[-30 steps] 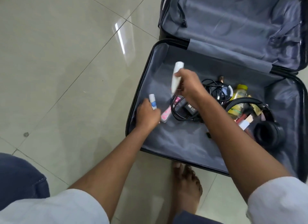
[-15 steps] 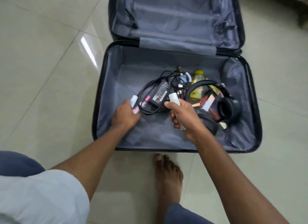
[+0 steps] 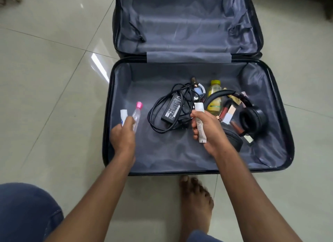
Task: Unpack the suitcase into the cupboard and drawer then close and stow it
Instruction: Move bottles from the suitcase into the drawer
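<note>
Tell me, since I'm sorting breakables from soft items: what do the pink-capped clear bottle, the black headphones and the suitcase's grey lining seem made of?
Pink-capped clear bottle: probably thin transparent plastic, glossy; the lining shows through it. Black over-ear headphones: matte plastic band, ear pads seemingly soft leatherette with a dull sheen. Grey suitcase lining: thin woven synthetic fabric, wrinkled and slightly shiny.

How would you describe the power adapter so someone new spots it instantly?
Find the open suitcase on the tiled floor and look in its near half. In the middle of the clutter, between the two hands, lies the power adapter: a flat black brick with white printed markings, ringed by its coiled black cable, left of the black headphones.
</note>
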